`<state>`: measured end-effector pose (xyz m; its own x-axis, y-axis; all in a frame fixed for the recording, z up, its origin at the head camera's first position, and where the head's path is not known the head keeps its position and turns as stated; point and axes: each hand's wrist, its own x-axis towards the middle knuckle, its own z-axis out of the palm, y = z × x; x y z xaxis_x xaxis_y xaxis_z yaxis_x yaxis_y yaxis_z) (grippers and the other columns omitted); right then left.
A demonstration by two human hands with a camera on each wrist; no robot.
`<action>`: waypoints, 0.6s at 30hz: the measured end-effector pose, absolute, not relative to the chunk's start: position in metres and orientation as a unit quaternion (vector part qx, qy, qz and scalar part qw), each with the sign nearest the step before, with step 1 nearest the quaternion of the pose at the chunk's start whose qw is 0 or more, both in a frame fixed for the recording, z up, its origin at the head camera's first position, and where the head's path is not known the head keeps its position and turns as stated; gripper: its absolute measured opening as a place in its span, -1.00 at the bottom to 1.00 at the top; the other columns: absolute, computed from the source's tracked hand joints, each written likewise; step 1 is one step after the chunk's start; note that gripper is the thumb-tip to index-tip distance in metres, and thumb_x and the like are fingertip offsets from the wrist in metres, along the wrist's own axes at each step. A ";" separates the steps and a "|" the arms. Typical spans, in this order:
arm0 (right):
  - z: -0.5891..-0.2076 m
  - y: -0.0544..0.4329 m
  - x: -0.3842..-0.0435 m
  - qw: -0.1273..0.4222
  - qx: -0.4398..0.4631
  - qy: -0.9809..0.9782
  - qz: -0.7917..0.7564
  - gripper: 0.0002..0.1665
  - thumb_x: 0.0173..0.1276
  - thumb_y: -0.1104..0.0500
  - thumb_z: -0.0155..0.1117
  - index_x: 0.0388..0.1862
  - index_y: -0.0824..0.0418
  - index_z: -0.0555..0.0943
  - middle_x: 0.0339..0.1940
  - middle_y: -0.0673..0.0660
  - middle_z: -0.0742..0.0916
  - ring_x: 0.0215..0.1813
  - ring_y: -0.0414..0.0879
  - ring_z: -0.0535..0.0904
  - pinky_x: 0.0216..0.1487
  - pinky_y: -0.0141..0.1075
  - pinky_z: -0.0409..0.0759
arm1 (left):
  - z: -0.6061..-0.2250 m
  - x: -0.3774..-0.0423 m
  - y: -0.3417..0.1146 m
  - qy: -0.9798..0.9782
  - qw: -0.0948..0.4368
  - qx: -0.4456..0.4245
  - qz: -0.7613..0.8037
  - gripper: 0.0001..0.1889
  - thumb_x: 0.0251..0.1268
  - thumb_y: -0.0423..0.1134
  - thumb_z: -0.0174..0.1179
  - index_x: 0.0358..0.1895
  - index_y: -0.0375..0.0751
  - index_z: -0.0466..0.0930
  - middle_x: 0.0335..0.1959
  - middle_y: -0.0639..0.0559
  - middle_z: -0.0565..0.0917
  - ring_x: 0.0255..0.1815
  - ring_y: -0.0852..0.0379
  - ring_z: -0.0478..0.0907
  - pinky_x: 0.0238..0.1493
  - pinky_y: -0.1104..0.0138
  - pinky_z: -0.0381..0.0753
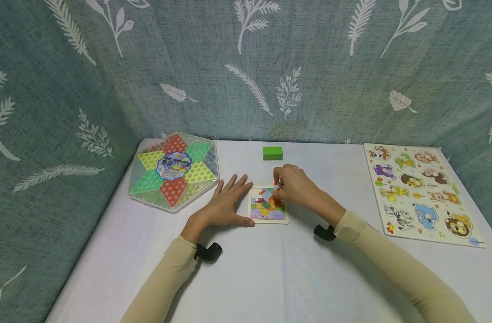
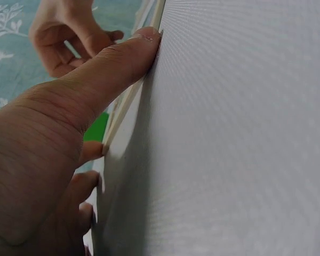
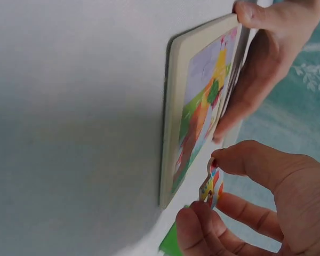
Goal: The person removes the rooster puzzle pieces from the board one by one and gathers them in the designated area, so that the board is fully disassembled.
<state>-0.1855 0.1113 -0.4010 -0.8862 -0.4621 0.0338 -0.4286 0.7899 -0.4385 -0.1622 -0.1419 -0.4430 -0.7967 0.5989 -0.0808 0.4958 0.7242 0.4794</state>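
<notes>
A small square jigsaw puzzle (image 1: 268,215) in a pale wooden frame lies on the white table, with a colourful cartoon picture. My left hand (image 1: 226,206) spreads its straight fingers at the puzzle's left side. Its thumb (image 2: 133,56) touches the near edge of the frame and the forefinger reaches the far left corner. Over the puzzle's far right corner, my right hand (image 1: 296,186) pinches a puzzle piece (image 3: 211,188) between thumb and fingers. That piece is colourful on its face and is held tilted above the frame.
Behind the puzzle stands a green block (image 1: 272,153). A hexagonal Chinese checkers board (image 1: 149,186) lies at the left, close to my left fingertips. An animal peg puzzle board (image 1: 428,197) lies at the right. Leaf-patterned curtain (image 1: 213,67) borders the table.
</notes>
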 end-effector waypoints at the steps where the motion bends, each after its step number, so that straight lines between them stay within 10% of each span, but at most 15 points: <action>1: -0.401 0.113 -0.186 0.037 -0.233 0.946 -0.222 -0.75 0.09 0.17 0.53 -0.33 0.22 0.64 -0.42 0.12 0.59 -0.35 -0.03 0.49 -0.37 -0.22 0.48 | -0.443 -0.162 -0.142 0.921 0.116 0.296 0.223 0.19 -0.09 0.31 0.49 0.60 -0.09 0.09 0.64 -0.05 -0.07 0.63 -0.11 -0.31 0.50 -0.15 -0.42; 18: -0.402 0.144 -0.190 0.049 -0.204 0.952 -0.224 -0.73 0.08 0.18 0.57 -0.32 0.26 0.67 -0.39 0.15 0.63 -0.29 0.01 0.54 -0.30 -0.16 0.53 | -0.442 -0.162 -0.145 0.919 0.115 0.301 0.228 0.20 -0.08 0.34 0.47 0.61 -0.07 0.08 0.65 -0.02 -0.08 0.63 -0.08 -0.33 0.50 -0.14 -0.43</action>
<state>-0.1898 0.1444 -0.4021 -0.9123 -0.4095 -0.0019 -0.3657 0.8167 -0.4463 -0.1617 -0.1445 -0.4423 -0.7920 0.6059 -0.0742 0.5013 0.7149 0.4875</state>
